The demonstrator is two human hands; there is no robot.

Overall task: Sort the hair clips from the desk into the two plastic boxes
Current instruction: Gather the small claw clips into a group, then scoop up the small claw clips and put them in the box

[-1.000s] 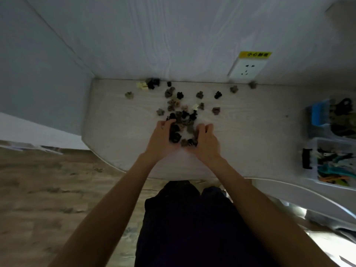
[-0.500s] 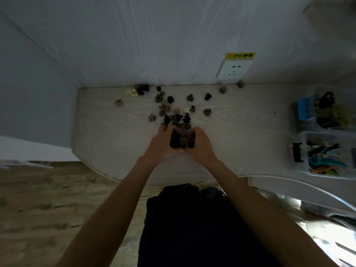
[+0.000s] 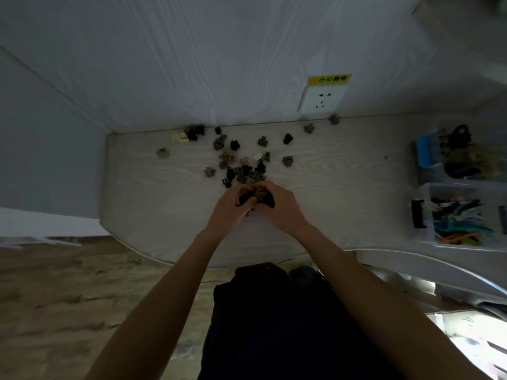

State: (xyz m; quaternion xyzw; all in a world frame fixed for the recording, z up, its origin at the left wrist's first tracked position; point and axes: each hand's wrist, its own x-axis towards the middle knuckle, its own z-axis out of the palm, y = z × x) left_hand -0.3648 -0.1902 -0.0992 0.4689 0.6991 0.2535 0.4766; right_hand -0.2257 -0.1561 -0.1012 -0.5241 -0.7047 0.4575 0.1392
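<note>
— Where were your hands just then?

— Both over the middle of the table (image 3: 153, 204), pressed together. My left hand (image 3: 229, 208) and right hand (image 3: 282, 208) were cupped around a handful of small clips (image 3: 259, 195), dark and brownish ones, fingers curled in on them from either side.

— And the other clips?

— Scattered just beyond my fingers: a loose cluster of clips (image 3: 241, 165) right behind the hands, then single ones spread toward the wall, with a pale yellow pair (image 3: 179, 137) near the back left and two brownish strays under the wall socket (image 3: 322, 97) (the one with a yellow label above it).

— The boxes?

— Well off to my right, at the table's edge. The far box (image 3: 428, 174) held dark and olive clips; the near box (image 3: 424, 242) held long ones, teal and orange among them. Neither hand was near them.
</note>
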